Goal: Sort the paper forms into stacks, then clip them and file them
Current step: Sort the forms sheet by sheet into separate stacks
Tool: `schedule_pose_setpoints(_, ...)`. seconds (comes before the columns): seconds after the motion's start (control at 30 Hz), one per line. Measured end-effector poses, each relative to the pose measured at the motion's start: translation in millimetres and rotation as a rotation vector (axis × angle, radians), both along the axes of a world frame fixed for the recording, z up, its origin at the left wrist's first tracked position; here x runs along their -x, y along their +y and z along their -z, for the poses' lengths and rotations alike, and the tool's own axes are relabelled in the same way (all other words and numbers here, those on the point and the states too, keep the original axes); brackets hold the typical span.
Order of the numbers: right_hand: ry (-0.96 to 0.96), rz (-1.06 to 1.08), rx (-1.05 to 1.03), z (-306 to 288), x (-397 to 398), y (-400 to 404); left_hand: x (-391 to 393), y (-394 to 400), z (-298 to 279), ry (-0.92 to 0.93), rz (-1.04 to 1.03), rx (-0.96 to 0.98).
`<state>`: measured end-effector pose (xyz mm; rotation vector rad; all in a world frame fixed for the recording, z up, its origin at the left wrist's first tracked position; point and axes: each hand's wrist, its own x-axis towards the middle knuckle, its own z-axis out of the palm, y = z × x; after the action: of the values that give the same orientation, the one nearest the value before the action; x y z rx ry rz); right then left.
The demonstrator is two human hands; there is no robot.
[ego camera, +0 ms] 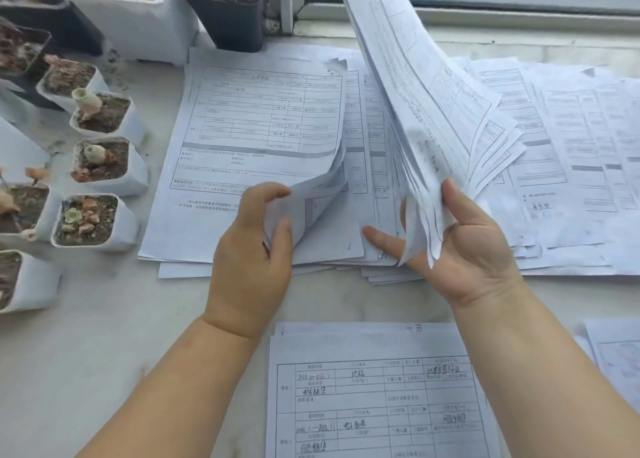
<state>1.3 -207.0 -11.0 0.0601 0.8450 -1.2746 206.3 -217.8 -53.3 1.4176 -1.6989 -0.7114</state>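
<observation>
Windowsill work surface: potted succulents (86, 220) beside paper forms (263, 125).

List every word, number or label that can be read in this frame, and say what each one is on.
None can be read with certainty.
Near stack of forms: handwritten entries, apparently dates and names, too blurred to quote.
Left stack: printed table text, too small.
Fanned sheaf held up in the right hand: print and scribbles, illegible.
Spread forms on the right: blurred, including a handwritten signature.
Plant pots: no labels visible.

I see white paper forms (263, 125) printed with grey-black grid tables mid-frame, small white square plastic pots (93, 220) holding brown soil at left, pale marbled countertop (104, 336).
</observation>
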Motion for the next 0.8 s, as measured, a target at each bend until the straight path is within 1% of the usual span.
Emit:
schedule_pose_setpoints(0.07, 0.003, -0.013, 0.015, 2, 0, 0, 0, 1, 0, -0.069, 0.072, 0.042)
schedule_pose_setpoints(0.2, -0.013, -0.037, 0.037, 0, -3, -4, 5, 6, 2, -0.323, 0.144, 0.044)
schedule_pose_setpoints(0.27, -0.031, -0.009, 0.029, -2, -5, -4, 6, 7, 3, -0.370, 0.160, 0.039)
schedule_pose_setpoints(0.33, -0.043, 0.012, 0.022, -4, -5, -4, 2, 4, 3, -0.320, 0.166, -0.001)
schedule_pose_setpoints(0.43, -0.038, 0.034, 0.007, -6, -3, -3, -3, -2, 2, -0.134, 0.139, -0.029)
schedule_pose_setpoints(0.57, -0.025, 0.070, -0.018, -12, -1, -2, 6, -2, 1, 0.019, -0.095, -0.025)
schedule_pose_setpoints(0.67, -0.009, 0.077, -0.035, -12, 0, -2, 11, 2, 3, 0.068, -0.165, 0.001)
schedule_pose_setpoints(0.8, 0.083, 0.051, 0.005, -13, 2, -2, 9, 3, 6, 0.085, -0.110, 0.115)
